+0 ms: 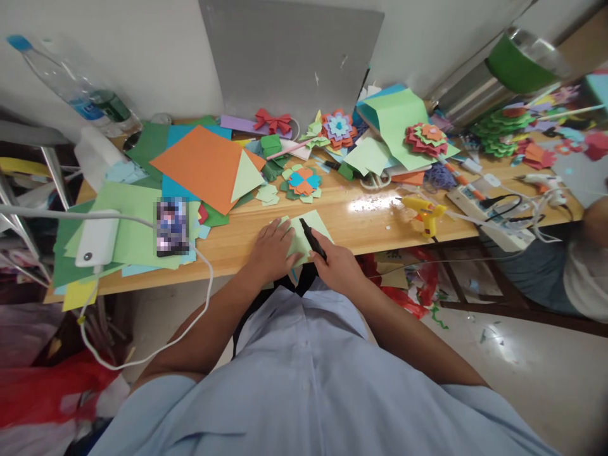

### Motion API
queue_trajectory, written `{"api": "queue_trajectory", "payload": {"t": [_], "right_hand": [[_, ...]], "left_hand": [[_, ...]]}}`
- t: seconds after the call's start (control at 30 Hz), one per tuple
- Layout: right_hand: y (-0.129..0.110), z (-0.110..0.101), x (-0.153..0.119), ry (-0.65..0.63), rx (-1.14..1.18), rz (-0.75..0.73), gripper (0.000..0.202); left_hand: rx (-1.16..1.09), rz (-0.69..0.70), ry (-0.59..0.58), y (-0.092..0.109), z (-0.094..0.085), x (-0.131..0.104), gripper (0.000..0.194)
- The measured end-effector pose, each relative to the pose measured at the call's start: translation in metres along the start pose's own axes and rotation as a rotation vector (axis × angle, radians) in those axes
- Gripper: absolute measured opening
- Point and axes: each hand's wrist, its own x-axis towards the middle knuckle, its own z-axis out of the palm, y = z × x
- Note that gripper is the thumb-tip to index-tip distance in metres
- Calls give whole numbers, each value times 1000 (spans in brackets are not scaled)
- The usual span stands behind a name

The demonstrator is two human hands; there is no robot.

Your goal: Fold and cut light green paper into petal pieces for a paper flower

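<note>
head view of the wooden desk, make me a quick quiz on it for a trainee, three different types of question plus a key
1. Multiple choice: what does the right hand hold?
a) a red paper bow
b) a slim black tool
c) a clear plastic bottle

2. True or false: the left hand rests on the pale green paper sheet.

3. Fill in one word: in the head view, the yellow plastic glue gun lies to the ____ of the slim black tool.

Key: 1. b; 2. true; 3. right
</note>
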Motion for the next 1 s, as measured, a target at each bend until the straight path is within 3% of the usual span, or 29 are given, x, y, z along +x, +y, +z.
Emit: {"api": "queue_trajectory", "payload": {"t": [0.43, 1.0], "right_hand": [[-8, 4, 19, -46, -87, -31, 60], [-25, 3, 17, -157, -353, -33, 64]], "left_hand": [[-22, 14, 11, -1, -5, -3, 68], [-55, -1, -4, 0, -7, -4, 69]]}}
